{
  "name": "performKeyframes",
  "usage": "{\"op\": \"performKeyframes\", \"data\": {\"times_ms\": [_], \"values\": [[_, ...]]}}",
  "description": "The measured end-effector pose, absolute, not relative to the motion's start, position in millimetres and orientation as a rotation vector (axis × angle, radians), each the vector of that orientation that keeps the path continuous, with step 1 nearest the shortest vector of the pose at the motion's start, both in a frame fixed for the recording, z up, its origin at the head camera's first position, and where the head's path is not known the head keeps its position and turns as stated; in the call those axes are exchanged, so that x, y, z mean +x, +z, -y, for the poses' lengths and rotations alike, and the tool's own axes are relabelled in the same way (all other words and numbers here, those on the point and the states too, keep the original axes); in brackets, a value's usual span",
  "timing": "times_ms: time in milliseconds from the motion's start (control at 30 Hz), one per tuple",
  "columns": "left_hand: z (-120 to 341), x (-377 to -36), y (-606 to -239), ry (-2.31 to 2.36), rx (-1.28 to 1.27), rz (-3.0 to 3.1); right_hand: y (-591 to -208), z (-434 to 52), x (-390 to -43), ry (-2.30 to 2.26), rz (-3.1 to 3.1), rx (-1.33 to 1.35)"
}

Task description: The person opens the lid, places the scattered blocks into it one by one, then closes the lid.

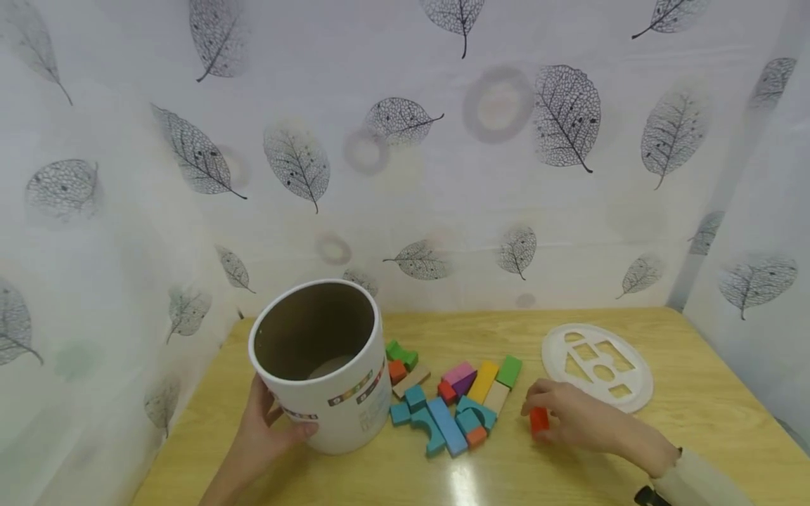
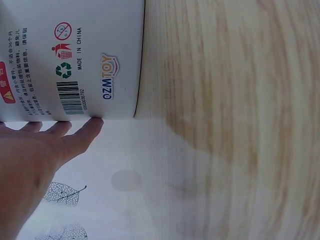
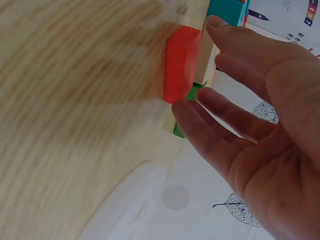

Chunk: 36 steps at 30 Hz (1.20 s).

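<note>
A white cardboard tub (image 1: 329, 393) with an open top stands tilted on the wooden table (image 1: 569, 471). My left hand (image 1: 268, 425) holds its lower side, thumb round the front. In the left wrist view the fingertips (image 2: 92, 122) press on the tub's printed wall (image 2: 90, 60). My right hand (image 1: 560, 416) lies to the right of a pile of coloured blocks (image 1: 452, 407) and pinches a red block (image 1: 539, 420) that rests on the table. In the right wrist view the thumb and a finger (image 3: 187, 112) touch opposite ends of the red block (image 3: 181, 62).
A white round lid (image 1: 598, 365) with shape cut-outs lies flat at the back right. A leaf-patterned curtain (image 1: 405, 140) closes off the back and both sides. Green (image 1: 509, 370), yellow (image 1: 484, 379) and blue (image 1: 446, 425) blocks lie in the pile beside the tub.
</note>
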<state>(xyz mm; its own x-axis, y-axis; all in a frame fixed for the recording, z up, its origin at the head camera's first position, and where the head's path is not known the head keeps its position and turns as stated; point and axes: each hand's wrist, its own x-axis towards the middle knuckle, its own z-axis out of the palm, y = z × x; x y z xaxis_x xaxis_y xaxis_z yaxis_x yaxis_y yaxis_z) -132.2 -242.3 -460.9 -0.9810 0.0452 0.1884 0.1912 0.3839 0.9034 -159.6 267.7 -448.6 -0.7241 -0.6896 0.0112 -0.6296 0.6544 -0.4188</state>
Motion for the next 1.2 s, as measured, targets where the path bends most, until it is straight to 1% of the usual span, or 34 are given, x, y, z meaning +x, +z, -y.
{"op": "performKeyframes", "data": {"times_ms": [167,533,1000,1200], "values": [[243.1,-131.8,-459.1,-1.669,-0.228,2.503,-453.8,-267.4,-156.2,-0.635,-2.702,-1.067],[242.5,-132.3,-459.2,-1.697,-0.263,2.471,-460.8,-266.9,-156.1,-0.634,-2.781,-1.209],[242.0,-130.8,-457.5,-1.700,-0.233,2.490,-460.6,-267.3,-154.8,-0.630,-2.807,-1.225],[242.0,-130.6,-458.1,-1.709,-0.233,2.485,-460.5,-269.1,-154.8,-0.633,-2.842,-1.286]]}}
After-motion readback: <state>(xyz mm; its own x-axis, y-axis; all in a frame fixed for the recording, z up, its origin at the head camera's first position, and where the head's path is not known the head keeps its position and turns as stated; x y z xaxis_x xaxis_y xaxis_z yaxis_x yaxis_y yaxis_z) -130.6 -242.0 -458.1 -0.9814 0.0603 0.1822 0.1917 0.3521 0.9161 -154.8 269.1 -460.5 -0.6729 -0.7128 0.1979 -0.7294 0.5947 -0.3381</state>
